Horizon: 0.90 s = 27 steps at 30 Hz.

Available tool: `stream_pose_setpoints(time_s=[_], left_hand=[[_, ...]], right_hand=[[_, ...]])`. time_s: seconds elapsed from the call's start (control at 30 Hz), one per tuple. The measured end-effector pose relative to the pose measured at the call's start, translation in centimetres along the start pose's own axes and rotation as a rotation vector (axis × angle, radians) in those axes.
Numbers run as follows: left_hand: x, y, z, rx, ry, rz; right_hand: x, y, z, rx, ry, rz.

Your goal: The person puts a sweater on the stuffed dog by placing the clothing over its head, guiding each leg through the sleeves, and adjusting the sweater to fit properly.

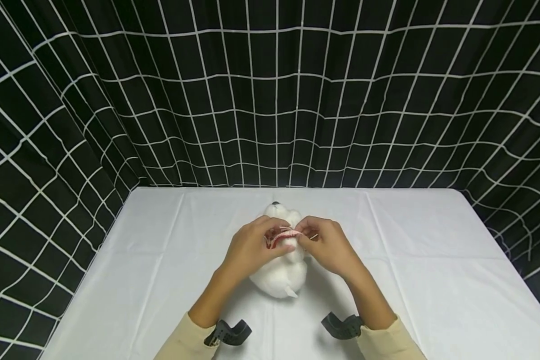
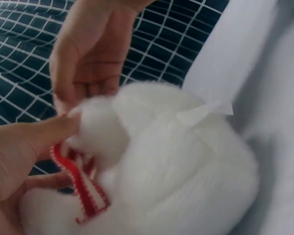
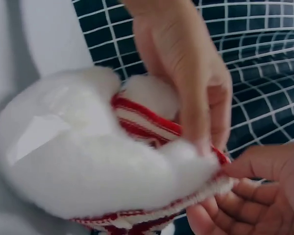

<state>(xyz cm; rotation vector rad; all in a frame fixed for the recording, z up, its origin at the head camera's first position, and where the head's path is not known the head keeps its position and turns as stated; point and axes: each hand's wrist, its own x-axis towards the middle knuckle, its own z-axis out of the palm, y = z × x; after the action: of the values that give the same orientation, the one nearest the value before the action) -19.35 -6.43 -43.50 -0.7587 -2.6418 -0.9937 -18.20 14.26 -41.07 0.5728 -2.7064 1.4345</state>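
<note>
1. A white plush toy (image 1: 281,272) lies on the worktop (image 1: 432,280), near its middle and closer to the person's edge than to the far one. A dark nose at the toy's far end points toward the backdrop, and the rounded body faces the person.
2. A red-and-white striped knitted band (image 1: 282,235) runs around the toy's neck, between the head and the body. In the right wrist view the band (image 3: 147,120) shows as several red stripes on white, wrapping under the fluffy body.
3. A small white sewn-in tag (image 2: 202,112) sticks out of the toy's fur in the left wrist view.
4. The left hand (image 1: 252,247) holds the toy from its left side, fingers curled over the fur and pinching the band at the neck. In the left wrist view the thumb presses against a fluffy part just above the band (image 2: 83,188).
5. The right hand (image 1: 326,242) meets it from the other side, its fingertips pinching the same band where the left fingers hold it. The two hands touch, or nearly touch, above the toy's neck.
6. Both forearms wear pale beige sleeves (image 1: 382,345), each with a black wrist mount (image 1: 228,332).
7. A white cloth covers the worktop, with faint fold creases.
8. A black curtain (image 1: 270,100) with a white grid hangs behind and at both sides.
</note>
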Motion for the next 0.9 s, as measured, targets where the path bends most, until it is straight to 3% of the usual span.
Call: stream_pose_setpoints(time_s=[0.1,0.23,0.4,0.5,0.7,0.8,0.9], left_hand=[[0.2,0.0,0.3,0.016,0.021,-0.036],[0.4,-0.2,0.9,0.056,0.071,-0.034],[0.7,0.1,1.5,0.098,0.122,0.003],[0.6,0.2,1.1,0.078,0.098,0.037],[0.6,-0.3,-0.3,0.016,0.078,0.131],[0.5,-0.5,-0.6,0.023,0.091,0.17],[0.4,-0.4,-0.8,0.06,0.087,0.223]], right_hand=[[-0.2,-0.6,-0.2,0.035,-0.063,-0.008],[-0.4,-1.1,-0.2,0.044,-0.143,-0.056],[-0.8,-1.2,0.0,0.041,-0.14,-0.062],[-1.3,-0.9,0.4,-0.044,-0.052,-0.064],[-2.0,-0.1,3.1,-0.316,0.259,-0.069],[-1.7,0.4,4.6,-0.294,0.391,-0.062],[-1.4,0.8,5.8,-0.226,0.47,-0.02]])
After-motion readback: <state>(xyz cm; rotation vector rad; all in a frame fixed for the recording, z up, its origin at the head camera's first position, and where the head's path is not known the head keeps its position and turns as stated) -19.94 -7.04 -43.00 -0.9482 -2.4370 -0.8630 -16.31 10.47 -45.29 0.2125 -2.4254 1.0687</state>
